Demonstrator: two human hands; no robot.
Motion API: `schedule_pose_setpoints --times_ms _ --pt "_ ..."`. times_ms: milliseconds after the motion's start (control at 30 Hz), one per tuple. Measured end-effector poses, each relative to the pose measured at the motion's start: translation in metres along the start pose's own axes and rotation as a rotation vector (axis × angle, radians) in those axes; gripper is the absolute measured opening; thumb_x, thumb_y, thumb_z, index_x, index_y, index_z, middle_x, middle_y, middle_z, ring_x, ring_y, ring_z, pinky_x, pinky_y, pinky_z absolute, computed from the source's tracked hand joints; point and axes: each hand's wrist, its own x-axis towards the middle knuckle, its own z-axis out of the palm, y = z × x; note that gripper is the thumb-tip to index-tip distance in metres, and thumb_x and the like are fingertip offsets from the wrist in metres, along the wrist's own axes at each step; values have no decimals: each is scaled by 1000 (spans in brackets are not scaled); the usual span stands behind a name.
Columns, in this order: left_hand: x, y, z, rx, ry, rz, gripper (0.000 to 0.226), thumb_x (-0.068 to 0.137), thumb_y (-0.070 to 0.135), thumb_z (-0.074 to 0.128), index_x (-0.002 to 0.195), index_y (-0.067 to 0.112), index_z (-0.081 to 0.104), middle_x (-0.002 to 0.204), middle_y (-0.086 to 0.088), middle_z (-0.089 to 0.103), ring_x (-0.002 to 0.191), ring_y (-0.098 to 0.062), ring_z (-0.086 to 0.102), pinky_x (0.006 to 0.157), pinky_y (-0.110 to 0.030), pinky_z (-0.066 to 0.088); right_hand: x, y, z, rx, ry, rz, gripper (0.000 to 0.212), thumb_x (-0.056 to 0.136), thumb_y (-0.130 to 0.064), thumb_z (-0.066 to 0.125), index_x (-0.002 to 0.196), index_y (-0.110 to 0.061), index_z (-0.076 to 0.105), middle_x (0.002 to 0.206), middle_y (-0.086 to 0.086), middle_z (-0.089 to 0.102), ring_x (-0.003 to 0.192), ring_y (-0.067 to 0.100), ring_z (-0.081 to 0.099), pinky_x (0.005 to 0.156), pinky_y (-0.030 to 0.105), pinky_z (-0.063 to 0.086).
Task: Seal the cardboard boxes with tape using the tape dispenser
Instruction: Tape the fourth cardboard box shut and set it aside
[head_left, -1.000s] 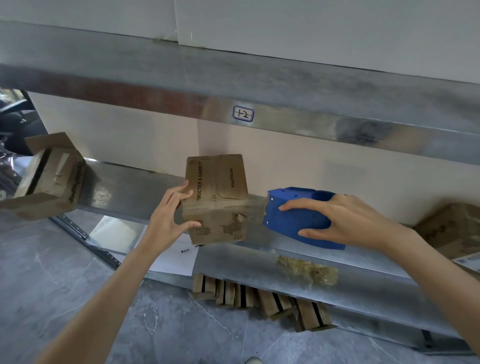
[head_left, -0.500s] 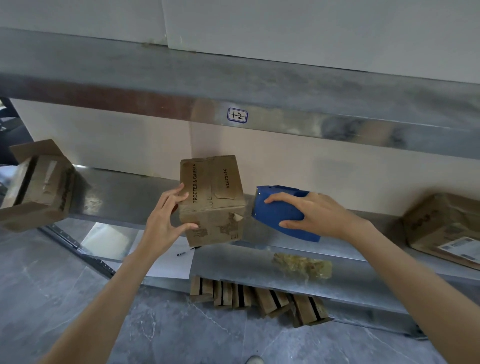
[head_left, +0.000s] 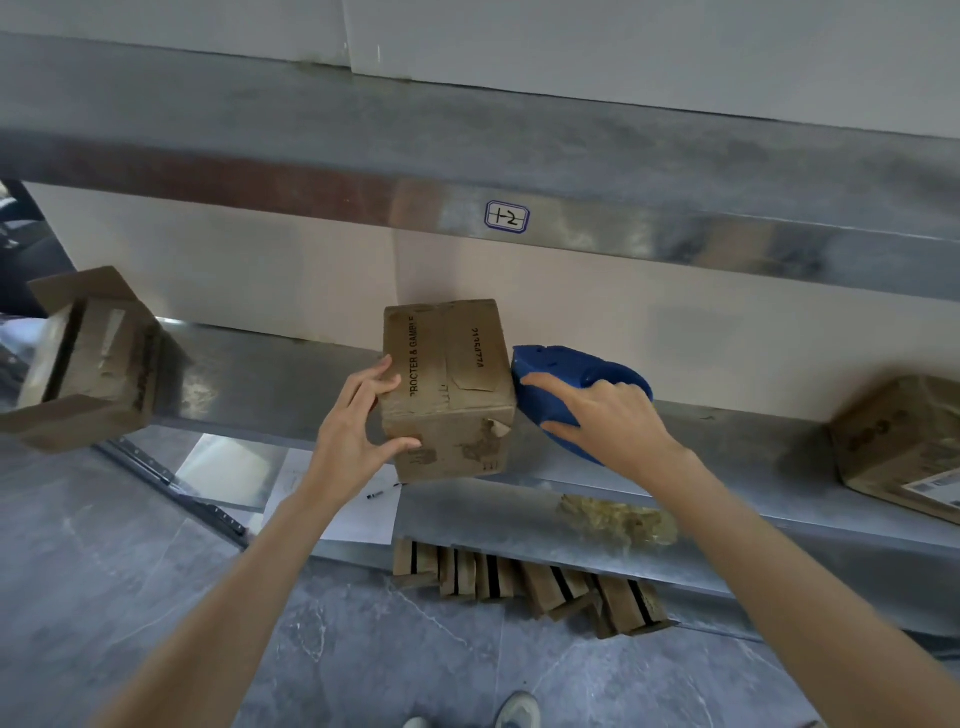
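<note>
A small brown cardboard box (head_left: 457, 379) stands on the metal shelf (head_left: 270, 379) at the middle. My left hand (head_left: 358, 426) holds its left side, fingers on the top edge and thumb on the front face. The blue tape dispenser (head_left: 550, 384) is at the box's right side, its front end against the box. My right hand (head_left: 608, 415) grips the dispenser from above, fingers curled over its body. The tape roll itself is hidden.
An open cardboard box (head_left: 88, 358) lies on its side at the shelf's left end. Another box (head_left: 904, 447) with a label sits at the right. Folded cartons (head_left: 530, 582) lie under the shelf; a paper sheet with a pen (head_left: 358, 509) lies below. An upper shelf (head_left: 467, 156) overhangs.
My right hand has carried the blue dispenser leftward until it meets the box's right side. My left hand has stayed on the box.
</note>
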Motion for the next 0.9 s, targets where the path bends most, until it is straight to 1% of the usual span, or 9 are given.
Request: schedule_pose_setpoints --times_ms 67,133,200,267,333,500,667,800,900 --pt "0 1 1 26 9 14 75 70 50 76 131 12 53 149 7 39 135 -13 46 101 -48 52 3 5 9 39 -7 99 57 90 -46 67 142 -34 46 56 4 49 41 21 43 35 24 25" --pt "1 2 1 46 15 7 76 70 52 75 131 12 53 149 6 39 135 -13 46 100 -47 53 8 8 20 190 -109 217 58 95 -48 58 148 -38 34 86 9 67 64 26 61 47 33 47" --pt "0 2 2 55 20 4 76 70 53 74 131 12 53 150 3 39 135 -14 46 100 -47 53 9 10 34 418 -183 318 62 96 -40 58 150 -38 28 108 10 69 81 30 65 59 36 54" --pt "-1 2 2 52 21 3 76 71 52 75 131 12 52 151 2 39 136 -13 45 100 -45 53 10 9 47 542 -250 370 67 95 -29 60 151 -37 23 108 14 69 76 30 65 56 35 52" --pt "-1 1 2 45 25 -5 75 71 52 74 132 13 52 151 4 38 136 -11 44 100 -44 53 13 8 61 567 -300 390 70 95 -24 59 152 -37 20 102 17 70 69 31 64 53 37 53" --pt "-2 -2 3 51 33 0 75 72 53 74 132 15 51 152 6 37 135 -7 44 98 -41 54 18 10 91 562 -309 467 73 98 -24 58 155 -37 15 99 20 70 74 33 66 63 42 57" --pt "-2 -3 3 53 35 2 74 72 49 77 133 19 49 152 9 36 134 -4 43 99 -39 53 21 9 105 501 -319 439 74 99 -26 56 156 -36 10 90 18 70 65 29 63 56 40 56" --pt "-1 -2 3 60 38 -4 74 70 40 84 133 19 50 152 8 37 132 -2 42 99 -34 50 20 6 104 340 -304 452 81 99 -40 54 156 -39 -4 92 13 68 65 26 63 44 30 45" --pt "0 -4 3 71 34 -2 76 69 36 87 133 19 49 151 10 36 131 5 38 98 -30 46 17 3 98 261 -224 473 84 95 -55 52 156 -42 -5 108 11 62 84 27 63 50 28 42"
